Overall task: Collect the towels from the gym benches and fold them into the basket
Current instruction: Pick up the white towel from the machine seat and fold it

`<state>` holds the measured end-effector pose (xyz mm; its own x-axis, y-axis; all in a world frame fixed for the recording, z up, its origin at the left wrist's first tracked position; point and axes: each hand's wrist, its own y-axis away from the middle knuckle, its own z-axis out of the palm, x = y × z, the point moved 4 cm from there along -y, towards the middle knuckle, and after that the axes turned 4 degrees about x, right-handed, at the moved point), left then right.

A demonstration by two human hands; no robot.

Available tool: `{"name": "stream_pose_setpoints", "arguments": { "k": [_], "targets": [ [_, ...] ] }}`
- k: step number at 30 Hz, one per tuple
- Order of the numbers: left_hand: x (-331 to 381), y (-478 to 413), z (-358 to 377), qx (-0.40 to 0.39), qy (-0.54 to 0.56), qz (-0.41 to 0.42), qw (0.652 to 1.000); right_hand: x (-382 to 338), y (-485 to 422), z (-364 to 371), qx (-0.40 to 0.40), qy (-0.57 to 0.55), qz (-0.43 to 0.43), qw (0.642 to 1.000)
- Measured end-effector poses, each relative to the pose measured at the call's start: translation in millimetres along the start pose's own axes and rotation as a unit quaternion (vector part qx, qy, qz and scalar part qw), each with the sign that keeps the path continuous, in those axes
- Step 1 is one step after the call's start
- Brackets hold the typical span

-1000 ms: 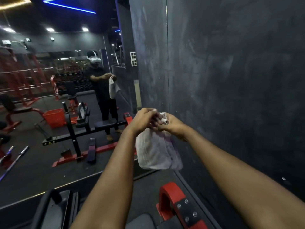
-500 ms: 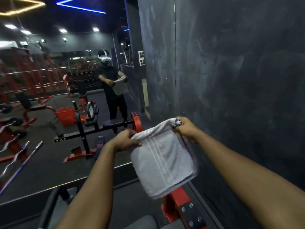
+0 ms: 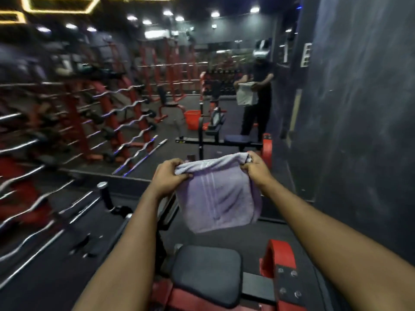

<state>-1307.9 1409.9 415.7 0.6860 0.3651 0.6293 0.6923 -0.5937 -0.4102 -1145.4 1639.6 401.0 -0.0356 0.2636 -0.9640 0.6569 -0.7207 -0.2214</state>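
1. Towel first: one pale lilac terry towel with three raised stripes (image 3: 219, 196) hangs folded in the air in front of the person, above and beyond the black padded bench seat (image 3: 207, 273).
2. The left hand (image 3: 170, 176) is clenched on the towel's upper left corner, and the right hand (image 3: 254, 168) is clenched on its upper right corner; the top edge runs between them.
3. Half a second ago the hands held the same two corners; a full second ago they were pressed together with the towel bunched beneath them, so they have since drawn apart.
4. The view has swung left since then: the dark grey wall (image 3: 359, 108) now fills only the right side, and the red racks of curl bars (image 3: 125, 113) fill the left, heavily blurred.
5. One mirror (image 3: 170, 122) stands ahead; in it shows one reflected person in a white headset (image 3: 258, 86), holding a towel.
6. One red plastic basket (image 3: 193, 118) appears in that reflection, beside a black bench frame (image 3: 215, 140), well apart from the hands.
7. Two red steel brackets show: one with four bolts at lower right (image 3: 279, 259), one near the right hand (image 3: 267, 151).
8. Bars on the racks number perhaps a dozen; blur prevents a firm count.
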Motion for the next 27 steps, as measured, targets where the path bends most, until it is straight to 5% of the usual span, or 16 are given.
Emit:
{"name": "stream_pose_setpoints", "arguments": {
  "k": [11,20,27],
  "targets": [
    [-105,240,-258,0.159,-0.109,-0.199,0.961,-54,132,314,-0.263,-0.072,-0.023,0.962],
    [-150,536,-484,0.299,-0.198,-0.363,0.86,-159,416,575,-0.518,-0.158,-0.056,0.838],
    [-140,732,-599,0.38,-0.268,-0.451,0.762,-222,636,699,-0.641,-0.178,-0.048,0.745]
  ]
}}
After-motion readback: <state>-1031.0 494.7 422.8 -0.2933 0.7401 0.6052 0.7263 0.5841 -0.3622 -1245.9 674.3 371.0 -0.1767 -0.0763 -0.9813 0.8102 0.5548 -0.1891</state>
